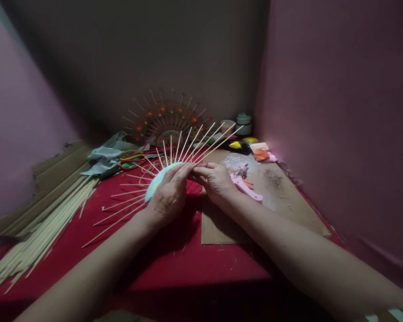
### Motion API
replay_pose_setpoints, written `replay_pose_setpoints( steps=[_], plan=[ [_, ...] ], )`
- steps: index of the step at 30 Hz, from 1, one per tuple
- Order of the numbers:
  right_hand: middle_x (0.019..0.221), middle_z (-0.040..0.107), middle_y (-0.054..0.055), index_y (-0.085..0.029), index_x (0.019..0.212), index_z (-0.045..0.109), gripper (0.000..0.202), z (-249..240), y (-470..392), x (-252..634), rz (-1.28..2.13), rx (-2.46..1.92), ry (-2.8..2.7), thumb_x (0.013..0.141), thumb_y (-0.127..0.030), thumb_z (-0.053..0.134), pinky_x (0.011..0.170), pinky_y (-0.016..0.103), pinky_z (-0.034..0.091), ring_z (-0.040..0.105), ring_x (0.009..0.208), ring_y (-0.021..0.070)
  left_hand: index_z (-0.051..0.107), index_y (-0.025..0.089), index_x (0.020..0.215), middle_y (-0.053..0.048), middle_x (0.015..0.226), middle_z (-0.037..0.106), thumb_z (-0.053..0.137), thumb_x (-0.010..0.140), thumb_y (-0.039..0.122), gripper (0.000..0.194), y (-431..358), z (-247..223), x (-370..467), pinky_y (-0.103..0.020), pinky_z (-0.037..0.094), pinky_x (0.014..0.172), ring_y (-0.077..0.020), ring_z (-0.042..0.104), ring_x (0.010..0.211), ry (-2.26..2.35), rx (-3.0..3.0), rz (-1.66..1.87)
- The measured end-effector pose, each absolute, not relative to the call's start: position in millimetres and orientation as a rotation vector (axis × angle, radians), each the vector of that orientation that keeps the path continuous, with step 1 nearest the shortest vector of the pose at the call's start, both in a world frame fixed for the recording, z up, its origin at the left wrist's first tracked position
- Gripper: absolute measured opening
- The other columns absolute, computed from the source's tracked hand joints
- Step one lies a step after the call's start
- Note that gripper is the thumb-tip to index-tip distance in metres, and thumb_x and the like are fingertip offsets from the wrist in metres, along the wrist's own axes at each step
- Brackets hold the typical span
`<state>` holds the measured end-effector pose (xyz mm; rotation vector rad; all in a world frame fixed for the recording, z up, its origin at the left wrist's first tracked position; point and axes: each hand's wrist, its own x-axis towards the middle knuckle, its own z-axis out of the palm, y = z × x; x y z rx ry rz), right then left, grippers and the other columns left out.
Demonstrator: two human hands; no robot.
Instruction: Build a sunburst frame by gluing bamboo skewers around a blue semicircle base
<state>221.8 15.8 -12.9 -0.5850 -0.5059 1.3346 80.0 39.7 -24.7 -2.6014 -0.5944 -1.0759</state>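
In the head view, my left hand (169,192) is closed round a pale blue-green half-round piece (151,190), with its palm covering much of it. Many thin wooden sticks (127,213) fan outward from the curved edge of this piece, like rays. My right hand (216,181) has its thumb and fingers pinched together at the right end of the fan, touching the left fingertips. What lies between those right fingertips is too small and hidden to make out.
Long pale sticks (43,237) lie at left beside folded cardboard (58,183). Scissors (130,161) and grey cloth (105,154) sit behind. A pink-handled tool (246,188) rests on a cardboard sheet (231,230) at right. A decorated stick fan (166,114) and a jar (244,124) stand at the back.
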Motion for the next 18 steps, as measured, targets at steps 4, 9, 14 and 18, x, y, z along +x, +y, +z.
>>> replay_pose_setpoints(
  steps=[4, 9, 14, 18],
  plan=[
    [0.052, 0.061, 0.0, -0.014, 0.053, 0.06, 0.014, -15.8, 17.0, 220.6, 1.286, -0.637, -0.539, 0.059, -0.003, 0.067, 0.075, 0.036, 0.058, 0.066, 0.062, 0.0152, 0.035, 0.018, 0.135, -0.013, 0.124, 0.053, 0.04, 0.088, 0.003, 0.05, 37.9, -24.7, 82.2, -0.043, 0.046, 0.102, -0.0215, 0.05, 0.119, -0.61, -2.575, -1.129],
    [0.058, 0.064, 0.0, -0.015, 0.056, 0.06, 0.014, -17.7, 15.5, 220.6, 1.244, -0.602, -0.621, 0.063, -0.009, 0.071, 0.079, 0.037, 0.058, 0.066, 0.062, 0.0135, 0.029, 0.021, 0.138, -0.012, 0.121, 0.053, 0.044, 0.084, 0.002, 0.059, 35.7, -21.3, 82.8, -0.044, 0.049, 0.098, -0.0228, 0.052, 0.116, -0.617, -2.511, -1.194],
    [0.063, 0.065, 0.0, -0.015, 0.06, 0.061, 0.011, -19.4, 14.7, 221.1, 1.21, -0.609, -0.698, 0.065, -0.013, 0.072, 0.079, 0.034, 0.058, 0.067, 0.066, 0.0137, 0.027, 0.018, 0.138, -0.016, 0.128, 0.043, 0.046, 0.085, 0.004, 0.058, 32.7, -17.9, 84.9, -0.048, 0.045, 0.103, -0.0268, 0.044, 0.123, -0.688, -2.445, -1.188],
    [0.066, 0.067, 0.001, -0.014, 0.064, 0.063, 0.01, -21.0, 14.9, 221.3, 1.221, -0.612, -0.725, 0.064, -0.016, 0.072, 0.076, 0.032, 0.058, 0.067, 0.067, 0.0138, 0.035, 0.014, 0.131, -0.018, 0.128, 0.042, 0.046, 0.086, 0.005, 0.047, 30.8, -17.7, 84.0, -0.047, 0.044, 0.103, -0.0272, 0.043, 0.123, -0.7, -2.431, -1.131]
  ],
)
